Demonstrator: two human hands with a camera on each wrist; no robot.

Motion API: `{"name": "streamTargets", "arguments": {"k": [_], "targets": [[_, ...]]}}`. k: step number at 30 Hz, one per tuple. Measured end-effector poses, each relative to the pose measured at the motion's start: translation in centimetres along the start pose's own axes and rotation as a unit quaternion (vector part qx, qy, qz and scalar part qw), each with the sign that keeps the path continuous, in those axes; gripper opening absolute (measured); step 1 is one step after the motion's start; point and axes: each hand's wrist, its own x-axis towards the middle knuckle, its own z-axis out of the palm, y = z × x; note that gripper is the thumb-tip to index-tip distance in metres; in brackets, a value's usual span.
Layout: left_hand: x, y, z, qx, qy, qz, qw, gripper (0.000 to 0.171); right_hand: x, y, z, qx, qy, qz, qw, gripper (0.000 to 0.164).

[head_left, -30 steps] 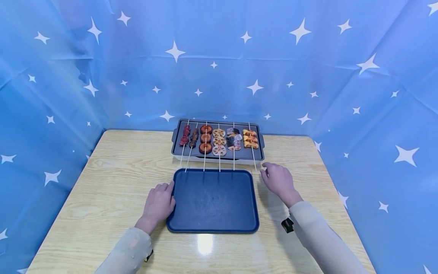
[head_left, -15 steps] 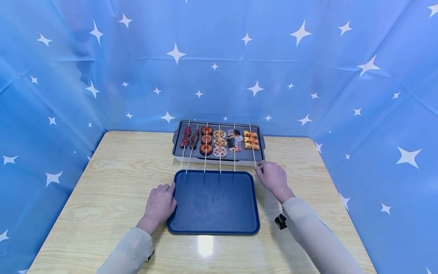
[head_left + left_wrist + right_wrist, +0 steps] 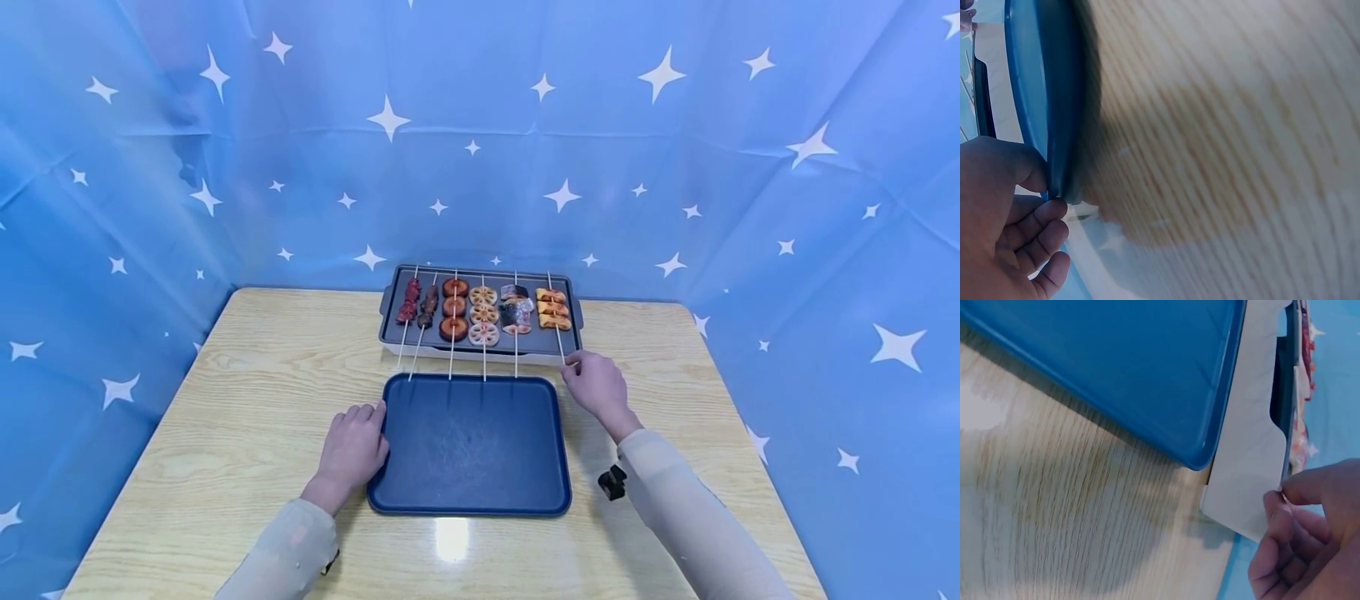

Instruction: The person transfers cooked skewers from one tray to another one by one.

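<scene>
At the far end of the blue tray (image 3: 468, 450), my right hand (image 3: 597, 387) pinches the lower end of a skewer (image 3: 554, 308) with yellow, browned folded pieces. That skewer still lies along the right side of the dark grill plate (image 3: 536, 342). In the right wrist view, thumb and forefinger (image 3: 1276, 503) meet at the stick's tip. My left hand (image 3: 349, 448) holds the tray's left edge. The left wrist view has its thumb (image 3: 1030, 170) and forefinger on either side of the tray rim (image 3: 1054, 144).
Several other skewers lie side by side on the grill: fish-like pieces (image 3: 515, 313), lotus root slices (image 3: 483, 314), round brown slices (image 3: 454, 307), dark meat (image 3: 429, 302) and red meat (image 3: 408, 300). Their sticks overhang the front toward the tray. A starred blue curtain (image 3: 465, 175) stands behind the wooden table (image 3: 225, 417).
My right hand has moved left to the rightmost skewer's stick end and taken hold of it. The left hand has stayed at the tray's edge.
</scene>
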Motion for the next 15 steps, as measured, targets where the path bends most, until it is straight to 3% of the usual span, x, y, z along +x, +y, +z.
{"name": "streamTargets", "arguments": {"k": [15], "targets": [[-0.07, 0.24, -0.22, 0.011, 0.001, 0.005, 0.9999, 0.049, 0.58, -0.03, -0.14, 0.060, -0.051, 0.012, 0.997, 0.027]]}}
